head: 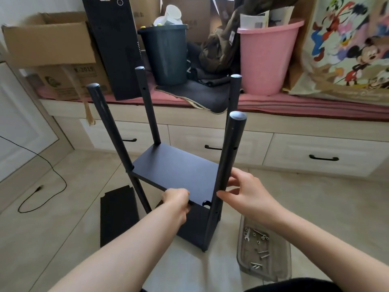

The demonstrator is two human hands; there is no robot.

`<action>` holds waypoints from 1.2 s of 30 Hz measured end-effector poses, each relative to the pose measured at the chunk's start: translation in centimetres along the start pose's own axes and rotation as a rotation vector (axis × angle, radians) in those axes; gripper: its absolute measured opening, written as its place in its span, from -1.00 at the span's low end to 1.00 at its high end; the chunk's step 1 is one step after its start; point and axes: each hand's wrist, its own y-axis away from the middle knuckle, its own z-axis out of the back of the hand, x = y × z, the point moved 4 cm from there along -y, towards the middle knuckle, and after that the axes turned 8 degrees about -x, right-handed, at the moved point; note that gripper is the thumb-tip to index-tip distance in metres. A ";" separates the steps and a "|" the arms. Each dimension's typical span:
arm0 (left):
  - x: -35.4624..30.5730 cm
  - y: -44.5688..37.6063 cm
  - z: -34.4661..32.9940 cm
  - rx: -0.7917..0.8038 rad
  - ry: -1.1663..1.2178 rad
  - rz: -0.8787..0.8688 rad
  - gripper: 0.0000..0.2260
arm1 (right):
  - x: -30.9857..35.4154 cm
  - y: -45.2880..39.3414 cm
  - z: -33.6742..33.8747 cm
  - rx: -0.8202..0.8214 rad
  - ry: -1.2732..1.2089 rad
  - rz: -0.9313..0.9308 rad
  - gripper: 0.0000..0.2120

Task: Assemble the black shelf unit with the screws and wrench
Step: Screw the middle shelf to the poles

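Shelf-fitting stage by the look of it. The half-built black shelf unit of four round metal poles [229,157] stands on the tiled floor right in front of the person, with a flat black rectangular shelf board [176,169] sitting partway up between the poles.

Left hand [176,204] grips the board's near edge, fingers curled under it, I'd guess to keep it level at the hole height. Right hand [245,191] wraps loosely around the nearest pole, thumb on the near side and fingers behind, probably steadying the pole against the board's corner notch so the holes line up.

Below and to the right of the right hand lies a clear plastic tray [282,262] holding loose silver screws [263,252] and a small silver wrench [246,234], kept within easy reach. Neither hand holds any hardware, so this corner doesn't look bolted yet.

Left of the left hand, a spare black panel [117,213] lies flat on the floor, presumably waiting its turn.
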 end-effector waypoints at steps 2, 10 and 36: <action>0.3 -0.4 0.2 -0.053 0.082 -0.027 -0.65 | 0.0 -0.1 -0.1 0.024 0.015 0.027 -0.73; 0.0 -0.9 0.6 0.009 0.031 -0.189 -0.59 | 0.2 -0.2 -0.5 0.052 0.066 0.075 -0.67; -0.1 -0.6 0.4 0.169 -0.055 -0.326 -0.63 | 0.5 -1.2 -1.6 -0.015 0.086 0.094 -0.71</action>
